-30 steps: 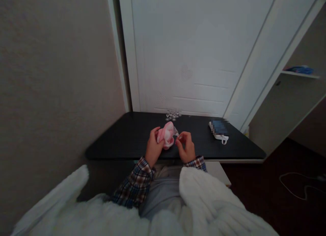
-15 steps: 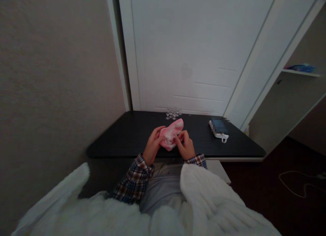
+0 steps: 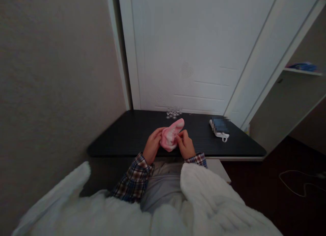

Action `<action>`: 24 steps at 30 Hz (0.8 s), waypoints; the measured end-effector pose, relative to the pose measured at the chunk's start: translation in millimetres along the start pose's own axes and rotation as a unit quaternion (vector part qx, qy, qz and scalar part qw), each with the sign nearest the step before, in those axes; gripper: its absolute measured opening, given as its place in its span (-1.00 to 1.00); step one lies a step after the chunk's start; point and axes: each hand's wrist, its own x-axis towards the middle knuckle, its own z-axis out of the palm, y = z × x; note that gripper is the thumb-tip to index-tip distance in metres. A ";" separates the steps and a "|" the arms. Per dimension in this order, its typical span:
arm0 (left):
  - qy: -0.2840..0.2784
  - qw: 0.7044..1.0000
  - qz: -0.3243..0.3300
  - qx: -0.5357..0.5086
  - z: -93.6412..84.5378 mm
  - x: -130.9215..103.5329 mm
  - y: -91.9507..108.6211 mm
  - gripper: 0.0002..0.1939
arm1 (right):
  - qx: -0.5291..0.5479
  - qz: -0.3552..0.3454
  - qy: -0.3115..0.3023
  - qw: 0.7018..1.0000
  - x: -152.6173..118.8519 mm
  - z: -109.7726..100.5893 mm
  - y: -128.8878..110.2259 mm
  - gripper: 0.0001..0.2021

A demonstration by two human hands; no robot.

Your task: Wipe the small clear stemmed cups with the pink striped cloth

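A soft pink-and-white cloth [image 3: 168,137] is bunched up above the near edge of the black table, one rounded end pointing up and to the right. My left hand [image 3: 153,144] grips its left side, with the fingers partly hidden behind the folds. On the right side, my right hand [image 3: 186,144] pinches the cloth between thumb and fingers. Whether anything lies inside the folds I cannot make out. Beyond the cloth, several small clear stemmed glasses [image 3: 173,112] stand close together at the back of the table.
The black table [image 3: 122,137] meets a white panelled door [image 3: 163,53] at the back. To the right lies a white pouch-like item [image 3: 219,134] with a loop, its top blurred out. A pale cable [image 3: 292,192] runs over the dark floor.
The cloth has turned slightly and bunched more roundly between my hands. My left thumb has slipped from its front towards its side. The hands stay in nearly the same place.
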 end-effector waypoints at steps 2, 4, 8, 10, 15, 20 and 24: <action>-0.016 1.000 0.005 0.021 -1.5 0.8 -1.7 -0.61 | 0.002 -0.006 -0.009 1.000 -0.3 -0.2 -0.2 -0.88; -0.028 0.999 0.011 0.033 -2.1 1.1 -2.6 -0.56 | -0.002 -0.008 -0.005 1.000 -0.9 -0.3 -0.7 -0.88; -0.030 0.999 0.013 0.030 -0.6 0.2 -1.5 -0.54 | -0.024 0.001 0.016 1.000 -1.8 0.6 -0.9 -0.89; -0.027 0.999 0.019 0.032 0.3 -0.3 -0.5 -0.51 | -0.036 0.006 0.031 0.999 -1.7 1.2 -0.6 -0.90; -0.024 0.996 0.047 0.077 0.4 0.4 -1.2 -0.39 | -0.039 0.009 0.049 0.998 -1.6 1.5 -1.2 -0.90; 0.016 0.986 0.072 0.151 0.4 2.9 -7.0 -0.59 | -0.042 0.001 0.058 0.997 -2.6 -0.7 -3.2 -0.92; 0.034 0.980 0.074 0.183 0.0 3.8 -10.6 -0.65 | -0.028 -0.001 0.052 0.998 -2.9 -1.5 -2.4 -0.92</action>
